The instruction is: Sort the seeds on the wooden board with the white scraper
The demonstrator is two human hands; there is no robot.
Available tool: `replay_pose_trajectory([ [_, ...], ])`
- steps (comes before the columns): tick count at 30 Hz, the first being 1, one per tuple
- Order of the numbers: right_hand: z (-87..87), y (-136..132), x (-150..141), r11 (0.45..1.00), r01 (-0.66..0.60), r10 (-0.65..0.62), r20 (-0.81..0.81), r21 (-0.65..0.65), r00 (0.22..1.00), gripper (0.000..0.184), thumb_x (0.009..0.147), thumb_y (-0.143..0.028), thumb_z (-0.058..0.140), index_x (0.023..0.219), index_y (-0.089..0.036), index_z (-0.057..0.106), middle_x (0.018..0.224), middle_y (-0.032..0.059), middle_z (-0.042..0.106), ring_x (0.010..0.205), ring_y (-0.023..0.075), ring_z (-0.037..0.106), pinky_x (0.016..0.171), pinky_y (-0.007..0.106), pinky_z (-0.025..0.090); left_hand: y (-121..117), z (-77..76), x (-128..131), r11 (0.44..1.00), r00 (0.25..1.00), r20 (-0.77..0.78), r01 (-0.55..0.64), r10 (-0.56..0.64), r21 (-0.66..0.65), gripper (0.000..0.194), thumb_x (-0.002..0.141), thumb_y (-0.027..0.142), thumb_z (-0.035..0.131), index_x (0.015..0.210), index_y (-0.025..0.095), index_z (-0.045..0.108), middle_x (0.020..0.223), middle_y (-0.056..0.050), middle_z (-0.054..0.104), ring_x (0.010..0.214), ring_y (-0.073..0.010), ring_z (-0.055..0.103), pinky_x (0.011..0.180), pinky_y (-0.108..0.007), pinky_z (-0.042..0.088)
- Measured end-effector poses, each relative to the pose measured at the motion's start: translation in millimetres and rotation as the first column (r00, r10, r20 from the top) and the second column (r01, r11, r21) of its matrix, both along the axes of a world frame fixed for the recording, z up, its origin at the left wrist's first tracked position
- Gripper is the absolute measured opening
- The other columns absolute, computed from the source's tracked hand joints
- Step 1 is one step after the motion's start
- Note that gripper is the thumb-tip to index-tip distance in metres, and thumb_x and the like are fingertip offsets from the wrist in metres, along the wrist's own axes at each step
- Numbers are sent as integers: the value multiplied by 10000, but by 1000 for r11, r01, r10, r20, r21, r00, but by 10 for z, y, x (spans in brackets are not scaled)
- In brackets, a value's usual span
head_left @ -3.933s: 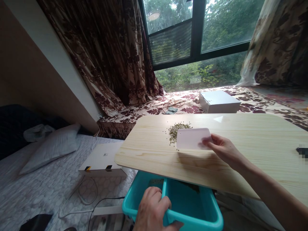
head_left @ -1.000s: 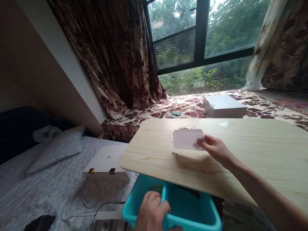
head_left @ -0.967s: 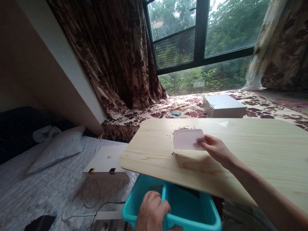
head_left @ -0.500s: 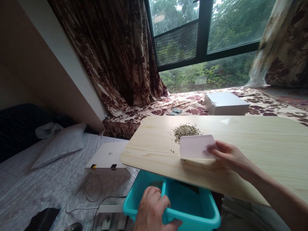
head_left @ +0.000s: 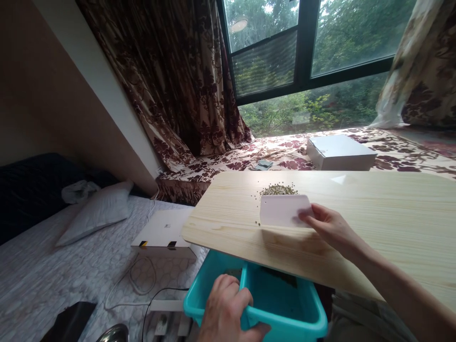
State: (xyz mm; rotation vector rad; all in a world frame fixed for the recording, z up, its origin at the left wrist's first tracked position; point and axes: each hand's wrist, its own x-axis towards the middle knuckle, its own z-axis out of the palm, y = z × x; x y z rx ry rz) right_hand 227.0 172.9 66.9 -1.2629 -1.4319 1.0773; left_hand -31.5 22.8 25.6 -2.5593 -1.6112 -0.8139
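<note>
My right hand (head_left: pixel 329 227) pinches the right edge of a pale pink flat scraper (head_left: pixel 283 210) that stands on a light wooden board (head_left: pixel 384 223). Just behind the scraper lies a small heap of green beans (head_left: pixel 278 190), with a few loose ones to its left. My left hand (head_left: pixel 228 311) grips the near rim of a teal plastic bin (head_left: pixel 285 304) held below the board's near edge. Dark bits lie inside the bin, partly hidden by the board.
A white box (head_left: pixel 340 152) sits on the floral window seat (head_left: pixel 270 156) behind the board. On the grey bed (head_left: pixel 53 280) to the left lie a flat white box (head_left: pixel 162 232), a pillow (head_left: pixel 96 211), cables (head_left: pixel 142 282) and a dark object (head_left: pixel 69 323). Curtains flank the window.
The scraper has moved back toward the bean heap after being drawn nearer the board's edge half a second ago. My left hand has stayed on the bin's rim.
</note>
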Motion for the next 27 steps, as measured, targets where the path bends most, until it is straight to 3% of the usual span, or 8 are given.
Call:
replay_pose_trajectory([
  [14,-18,62,-109,999,-35,34,46,22,998,321,652,-498,700,782,-204,698,875,80,769,826,256,699,741,339,530,-58,30,-60,990,996,44,-75,80,-116,460,452,229,932,661,166,527,702,-7,535,745,-221,556,665,-362,473],
  [22,75,-124,31,968,-207,212,17,-144,977,336,608,-547,749,738,-238,731,808,65,769,835,305,704,698,349,570,-96,96,-20,969,982,76,-155,172,-190,472,451,283,944,671,169,542,745,-18,539,805,-237,531,703,-376,459],
  [25,80,-108,102,990,-91,94,20,-106,995,299,511,-569,775,644,-307,721,750,44,765,811,334,700,688,383,576,-88,55,1,973,973,129,-170,190,-156,489,434,303,943,662,182,528,727,2,523,803,-225,518,714,-363,451],
  [27,46,-45,113,997,10,-7,40,-71,999,254,518,-558,765,633,-335,720,761,42,766,813,343,697,678,397,572,-76,9,0,981,975,142,-158,174,-116,502,418,309,941,658,187,518,720,9,536,792,-219,516,730,-372,449],
])
